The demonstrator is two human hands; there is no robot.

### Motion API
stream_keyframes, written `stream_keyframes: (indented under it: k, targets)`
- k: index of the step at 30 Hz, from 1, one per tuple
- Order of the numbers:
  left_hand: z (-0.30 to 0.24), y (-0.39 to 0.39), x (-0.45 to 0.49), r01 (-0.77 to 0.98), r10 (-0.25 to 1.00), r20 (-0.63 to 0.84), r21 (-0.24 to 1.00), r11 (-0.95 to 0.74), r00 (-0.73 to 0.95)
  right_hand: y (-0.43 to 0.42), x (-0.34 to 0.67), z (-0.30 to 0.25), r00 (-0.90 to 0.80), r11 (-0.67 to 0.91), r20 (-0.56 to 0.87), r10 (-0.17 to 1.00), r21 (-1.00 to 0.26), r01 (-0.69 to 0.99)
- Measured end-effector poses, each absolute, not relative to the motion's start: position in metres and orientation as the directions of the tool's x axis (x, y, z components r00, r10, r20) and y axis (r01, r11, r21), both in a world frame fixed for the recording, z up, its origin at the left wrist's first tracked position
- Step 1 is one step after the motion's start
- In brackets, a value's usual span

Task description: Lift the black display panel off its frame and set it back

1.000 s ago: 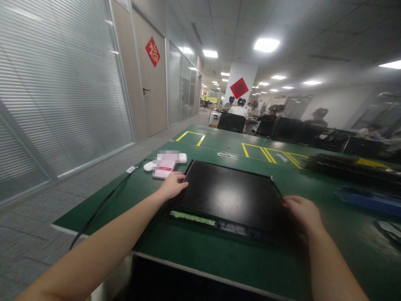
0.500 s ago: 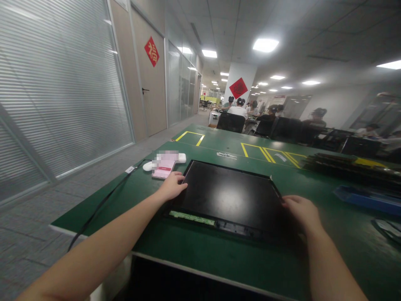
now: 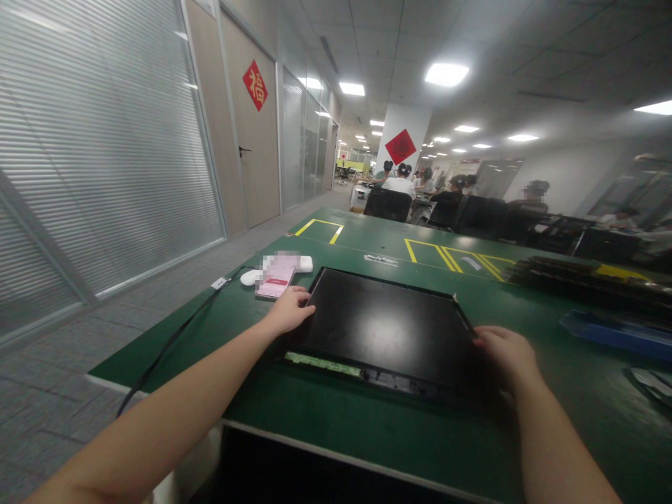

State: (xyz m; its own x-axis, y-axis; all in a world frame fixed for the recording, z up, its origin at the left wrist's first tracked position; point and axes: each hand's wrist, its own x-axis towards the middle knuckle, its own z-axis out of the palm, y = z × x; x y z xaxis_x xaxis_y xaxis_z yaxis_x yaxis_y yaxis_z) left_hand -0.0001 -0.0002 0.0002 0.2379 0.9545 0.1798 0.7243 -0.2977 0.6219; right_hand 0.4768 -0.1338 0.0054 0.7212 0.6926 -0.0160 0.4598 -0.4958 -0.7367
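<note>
A flat black display panel (image 3: 386, 325) lies on the green table (image 3: 336, 427), with a green circuit strip (image 3: 323, 365) showing along its near edge. My left hand (image 3: 290, 311) grips the panel's left edge, fingers curled over the rim. On the opposite side my right hand (image 3: 507, 356) holds the right edge near the front corner. Both arms reach forward from the bottom of the view.
A phone (image 3: 276, 277) and a white device (image 3: 249, 278) with a black cable (image 3: 173, 341) lie left of the panel. Stacked black panels (image 3: 582, 278) and a blue tray (image 3: 614, 330) sit at the right. Seated people (image 3: 402, 183) work at the back.
</note>
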Motion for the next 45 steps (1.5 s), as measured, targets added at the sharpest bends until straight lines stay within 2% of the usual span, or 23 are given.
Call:
stream_keyframes:
  k: [4, 11, 17, 22, 31, 34, 39, 45]
  targets:
    - [0.002, -0.002, 0.0, 0.746, 0.961, 0.164, 0.606, -0.275, 0.221, -0.133, 0.478, 0.003, 0.717, -0.471, -0.018, 0.696, -0.766, 0.438]
    - [0.011, -0.008, 0.001, 0.798, 0.961, 0.143, 0.536, -0.276, 0.237, -0.135, 0.478, 0.005, 0.72, -0.499, -0.019, 0.693, -0.734, 0.461]
    - [0.014, -0.014, 0.002, 0.812, 0.936, 0.211, 0.467, -0.35, 0.282, -0.137, 0.469, 0.013, 0.722, -0.511, -0.002, 0.692, -0.708, 0.488]
    - [0.013, -0.016, 0.002, 0.788, 0.913, 0.222, 0.462, -0.408, 0.343, -0.138, 0.466, 0.017, 0.705, -0.508, 0.051, 0.707, -0.658, 0.557]
    - [0.013, -0.022, 0.003, 0.78, 0.887, 0.245, 0.422, -0.461, 0.392, -0.139, 0.463, 0.019, 0.696, -0.508, 0.058, 0.716, -0.641, 0.576]
    - [0.02, -0.027, -0.001, 0.731, 0.842, 0.248, 0.418, -0.54, 0.48, -0.14, 0.459, 0.022, 0.696, -0.518, 0.03, 0.717, -0.645, 0.562]
    - [0.034, -0.033, -0.01, 0.491, 0.626, 0.16, 0.486, -0.723, 0.764, -0.14, 0.455, 0.026, 0.689, -0.534, 0.054, 0.723, -0.589, 0.607]
    - [0.041, -0.034, -0.012, 0.461, 0.589, 0.129, 0.499, -0.734, 0.798, -0.139, 0.453, 0.023, 0.62, -0.467, 0.167, 0.766, -0.519, 0.716]
